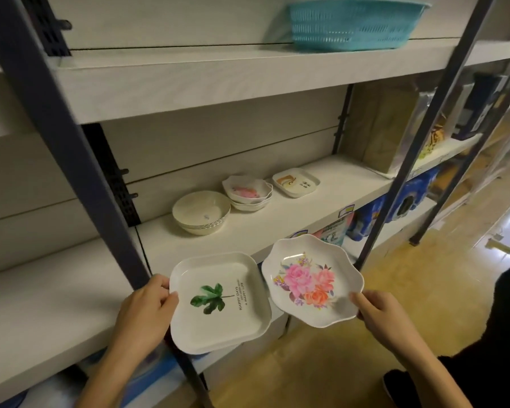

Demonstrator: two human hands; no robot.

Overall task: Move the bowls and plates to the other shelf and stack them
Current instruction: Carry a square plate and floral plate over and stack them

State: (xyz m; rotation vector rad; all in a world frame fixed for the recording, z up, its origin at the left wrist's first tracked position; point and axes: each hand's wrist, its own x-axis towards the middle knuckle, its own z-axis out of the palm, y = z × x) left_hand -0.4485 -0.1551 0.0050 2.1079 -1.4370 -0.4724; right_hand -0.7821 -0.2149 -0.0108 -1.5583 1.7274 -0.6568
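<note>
Left hand (pixel 146 304), right hand (pixel 379 315) extended, fingers (pixel 159 283) curled.

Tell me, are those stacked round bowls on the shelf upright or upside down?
Upright: the round bowls sit nested, openings up, the top one's inside showing.

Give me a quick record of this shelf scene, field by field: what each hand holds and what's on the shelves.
left hand: grips the leaf plate by its edge
right hand: grips the flower plate by its rim
middle shelf: round bowl stack, scalloped bowl stack, square dish
top shelf: teal basket
</note>
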